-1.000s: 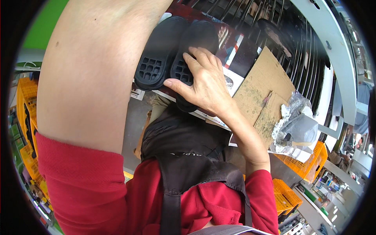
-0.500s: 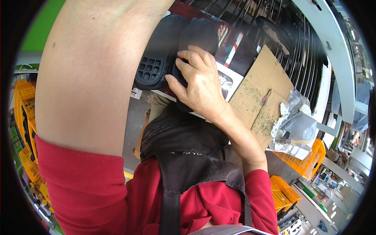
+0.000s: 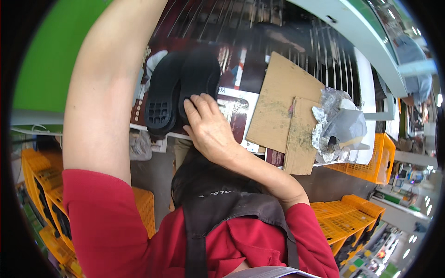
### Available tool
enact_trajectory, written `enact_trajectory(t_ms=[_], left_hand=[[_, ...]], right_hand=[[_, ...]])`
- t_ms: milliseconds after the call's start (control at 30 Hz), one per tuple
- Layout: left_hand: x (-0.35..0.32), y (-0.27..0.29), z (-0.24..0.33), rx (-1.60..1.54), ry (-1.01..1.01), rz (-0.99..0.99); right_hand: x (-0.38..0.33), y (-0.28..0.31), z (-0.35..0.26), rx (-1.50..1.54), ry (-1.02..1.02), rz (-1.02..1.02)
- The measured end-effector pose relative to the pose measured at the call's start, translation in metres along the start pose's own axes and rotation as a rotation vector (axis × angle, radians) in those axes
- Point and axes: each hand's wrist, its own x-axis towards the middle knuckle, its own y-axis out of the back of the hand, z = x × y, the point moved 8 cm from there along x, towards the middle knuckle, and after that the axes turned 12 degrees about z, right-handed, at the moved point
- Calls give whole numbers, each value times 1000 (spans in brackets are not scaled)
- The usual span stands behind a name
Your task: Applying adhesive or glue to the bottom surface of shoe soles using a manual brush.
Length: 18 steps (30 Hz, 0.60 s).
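Two black shoe soles (image 3: 162, 92) lie side by side, lengthwise, at the near edge of the worktop. The left one shows a heel with a grid of square hollows. My right hand (image 3: 209, 125) is on the heel end of the right-hand sole (image 3: 199, 74), its fingers bent over the top and its thumb at the near edge. That hand hides part of the heel. My left arm (image 3: 104, 83) reaches up past the soles and out of the top of the picture, so its hand is not seen.
Right of the soles lie flat cardboard pieces (image 3: 282, 102) and crumpled clear plastic with foil (image 3: 340, 125). Metal rods or rollers (image 3: 222, 18) run behind the worktop. A pale machine frame (image 3: 357, 28) stands at far right. Orange crates (image 3: 345, 215) stand on both sides.
The view has shifted, so the soles and cardboard appear lower and further left. My right hand stays at the right-hand sole's heel. My left arm still reaches out of the picture.
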Motion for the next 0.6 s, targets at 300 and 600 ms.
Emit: enact_trajectory(t_ms=[300, 600], left_hand=[[-98, 64, 16, -587, 126, -137], [-336, 121, 86, -1600, 1237, -522]], right_hand=[[-1, 67, 35, 424, -263, 307], [-73, 165, -7, 263, 66, 544]])
